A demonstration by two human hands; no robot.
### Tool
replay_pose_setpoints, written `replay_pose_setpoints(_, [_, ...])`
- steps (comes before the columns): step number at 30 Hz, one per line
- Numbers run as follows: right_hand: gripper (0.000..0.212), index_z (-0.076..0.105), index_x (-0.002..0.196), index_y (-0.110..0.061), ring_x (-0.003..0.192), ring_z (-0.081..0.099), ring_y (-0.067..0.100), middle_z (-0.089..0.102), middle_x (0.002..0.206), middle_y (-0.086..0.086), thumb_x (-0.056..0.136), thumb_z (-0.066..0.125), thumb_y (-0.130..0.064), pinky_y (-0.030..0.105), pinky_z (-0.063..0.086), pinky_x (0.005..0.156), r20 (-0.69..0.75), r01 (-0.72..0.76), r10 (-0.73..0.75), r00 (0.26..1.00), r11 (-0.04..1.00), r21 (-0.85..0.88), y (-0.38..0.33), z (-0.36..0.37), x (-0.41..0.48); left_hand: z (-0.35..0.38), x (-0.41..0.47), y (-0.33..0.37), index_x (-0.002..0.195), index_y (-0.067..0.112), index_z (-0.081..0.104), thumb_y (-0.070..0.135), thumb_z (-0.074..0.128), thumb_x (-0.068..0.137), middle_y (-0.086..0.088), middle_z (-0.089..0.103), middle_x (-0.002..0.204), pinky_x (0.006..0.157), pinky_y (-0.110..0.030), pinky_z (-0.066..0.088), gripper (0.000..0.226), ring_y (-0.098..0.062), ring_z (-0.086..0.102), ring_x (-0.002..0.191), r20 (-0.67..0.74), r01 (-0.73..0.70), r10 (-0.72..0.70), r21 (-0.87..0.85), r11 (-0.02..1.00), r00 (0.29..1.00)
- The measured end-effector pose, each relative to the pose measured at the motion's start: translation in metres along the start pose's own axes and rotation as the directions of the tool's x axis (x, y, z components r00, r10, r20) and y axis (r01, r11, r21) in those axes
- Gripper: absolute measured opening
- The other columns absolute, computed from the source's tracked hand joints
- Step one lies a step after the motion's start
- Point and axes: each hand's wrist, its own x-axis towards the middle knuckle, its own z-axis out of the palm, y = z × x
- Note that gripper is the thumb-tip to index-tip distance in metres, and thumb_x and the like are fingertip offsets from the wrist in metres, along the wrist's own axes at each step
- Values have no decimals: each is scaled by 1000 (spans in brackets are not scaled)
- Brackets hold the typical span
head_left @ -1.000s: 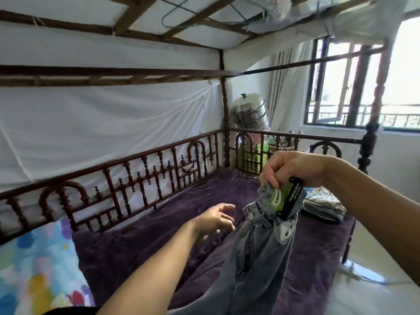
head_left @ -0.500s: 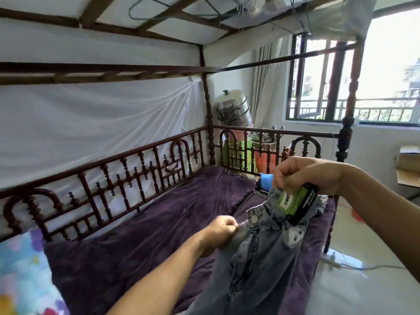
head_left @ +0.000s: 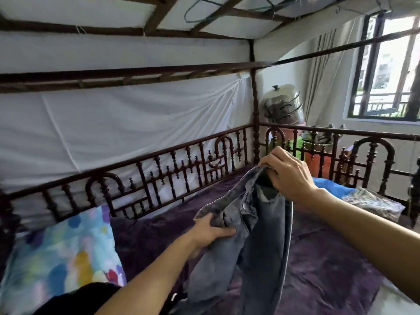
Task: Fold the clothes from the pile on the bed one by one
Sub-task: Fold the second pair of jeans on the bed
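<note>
Two hands of mine are on one pair of grey-blue jeans (head_left: pixel 266 246), held up in the air above the purple blanket (head_left: pixel 329 258) of the bed. My right hand (head_left: pixel 288 176) is the higher one: its fingers are curled tight round a bunched corner of the waistband, so the denim hangs straight down from under my knuckles. My left hand (head_left: pixel 209 233) sits lower and to the left, gripping the other side of the waist, thumb lying across the front of the cloth and fingers tucked behind it. Between the two grips the waistband slopes down from right to left, and the legs drop past my left forearm to the bottom edge of the view. A bright patterned pillow (head_left: pixel 59 251) lies to my left by the carved wooden rail (head_left: pixel 172 173), and a small stack of folded clothes (head_left: pixel 372 201) rests at the far right end of the bed, well apart from the jeans.
</note>
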Motion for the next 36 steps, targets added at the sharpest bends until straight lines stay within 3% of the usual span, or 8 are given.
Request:
replay_pose_setpoints(5, [25,61,105,-14,86,59,28,56,101,2,81,63,-7,34,48,61,-32,8,-7,999,998,55,-17,5,24,-46,-19,14,110,12,64,50,76,74,-4,70,105,75,-41,55,53,-26,67,96,-232,16,141,568,823,962])
replay_pose_setpoints(9, [21,56,109,-14,89,59,34,55,104,5,89,61,-18,39,46,63,6,-20,20,1000,1000,-15,-18,0,43,-108,-53,54,105,20,58,59,57,85,-12,51,111,68,-34,42,45,-32,59,94,-467,251,524,866,432,712])
replay_pose_setpoints(15, [23,53,109,-15,85,59,40,57,104,9,92,59,-30,42,47,67,-2,-33,33,999,999,-6,-40,-26,91,-179,-83,108,61,11,47,31,65,81,-9,48,63,55,-35,32,34,-32,51,64,-375,-41,754,883,468,539])
replay_pose_setpoints(17, [23,55,106,-14,84,58,37,59,101,8,89,64,-28,44,49,72,-48,-37,42,998,995,97,-54,-41,108,-191,-93,131,58,10,42,28,67,82,-7,41,53,50,-33,26,39,-27,41,55,-429,-111,809,854,508,401])
replay_pose_setpoints(25, [24,61,100,-16,79,51,16,59,88,-3,81,71,-27,26,33,62,-275,-19,120,954,939,343,-109,-116,167,-220,-125,244,90,9,50,8,49,88,-17,59,93,69,-33,34,3,-31,53,90,-573,-196,818,809,554,-51])
replay_pose_setpoints(27, [24,62,98,-18,78,50,13,58,87,-4,80,74,-27,23,32,55,-258,-62,162,953,931,359,-110,-129,169,-215,-122,259,88,14,48,4,46,88,-6,54,87,70,-29,31,10,-22,47,88,-540,-234,841,820,523,-15])
replay_pose_setpoints(32, [26,60,75,-20,68,59,19,62,75,-1,71,84,-31,37,53,63,210,-314,239,948,806,502,-70,-109,128,-196,-68,233,88,9,48,1,49,76,-12,50,89,68,-28,32,15,-24,45,83,-499,-237,795,773,589,346])
replay_pose_setpoints(36, [36,56,55,-21,50,43,7,47,52,-11,74,80,-40,26,35,52,373,-465,322,870,787,405,-12,-69,66,-159,4,194,79,7,48,-7,51,76,-12,49,83,66,-29,34,14,-26,45,79,-484,-159,629,702,694,608])
